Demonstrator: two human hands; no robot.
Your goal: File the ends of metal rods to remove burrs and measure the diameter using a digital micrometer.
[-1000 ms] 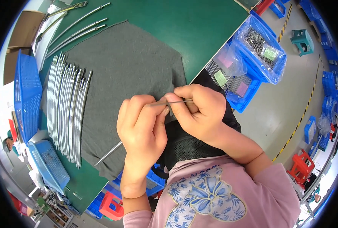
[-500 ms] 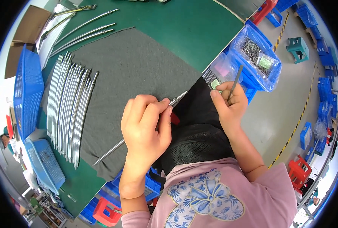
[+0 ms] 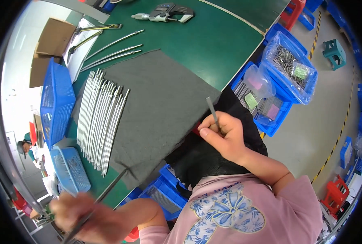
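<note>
- Workshop bench with a green top (image 3: 213,44), a grey felt mat (image 3: 160,105) spread over its middle; grey floor with yellow-black tape runs down the right of the frame.
- Far left: two blue mesh baskets (image 3: 56,99), cardboard above them. Just right of these, a row of long metal rods (image 3: 97,122) lies side by side on the mat's left edge.
- Lower left: left hand (image 3: 85,219), motion-blurred, closed around a long thin rod (image 3: 107,189) that slants up toward the mat's lower corner. Arm swung well out to the side, low in the frame.
- Risk, as I judge it: the rod's free end sits near the laid-out row; a careless swing could knock those rods askew or roll them off the bench edge.
- Centre right: right hand (image 3: 223,136) raised over a black cloth (image 3: 213,162) on the lap, fingers curled, thumb pinching a short grey pin (image 3: 212,109) that stands nearly upright.
- Risk: light pinch on a small part; a slip would drop it into the cloth folds.
- Upper right: blue bins (image 3: 288,61) with bagged small parts.
</note>
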